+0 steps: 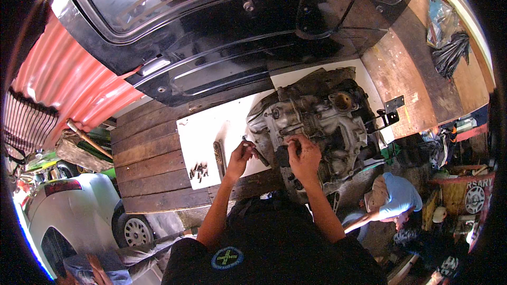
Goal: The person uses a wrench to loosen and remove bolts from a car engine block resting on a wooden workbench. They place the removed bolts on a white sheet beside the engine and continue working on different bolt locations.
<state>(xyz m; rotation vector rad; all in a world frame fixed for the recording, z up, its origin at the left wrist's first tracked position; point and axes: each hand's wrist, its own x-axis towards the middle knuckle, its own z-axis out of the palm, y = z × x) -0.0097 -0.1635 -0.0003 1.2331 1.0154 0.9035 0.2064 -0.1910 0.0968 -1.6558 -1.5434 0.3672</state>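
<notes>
My left hand (242, 156) is closed near the engine's left edge, around a small dark piece that I cannot make out clearly. My right hand (302, 155) is over the lower front of the grimy metal engine assembly (330, 119), fingers curled; what they hold, if anything, is hidden. The engine rests at the right of a white board (206, 126) on the bench. Left of my left hand, a long narrow chain-like part (219, 157) lies on the board, with several small dark bolts (199, 171) farther left.
Plank benchtop (145, 166); black vehicle panel (222, 53) behind it; metal bracket (393, 111) at right. A silver car (74, 214) stands at lower left. A person in light blue (396, 195) bends over at lower right; another person's hand (97, 269) shows at bottom left.
</notes>
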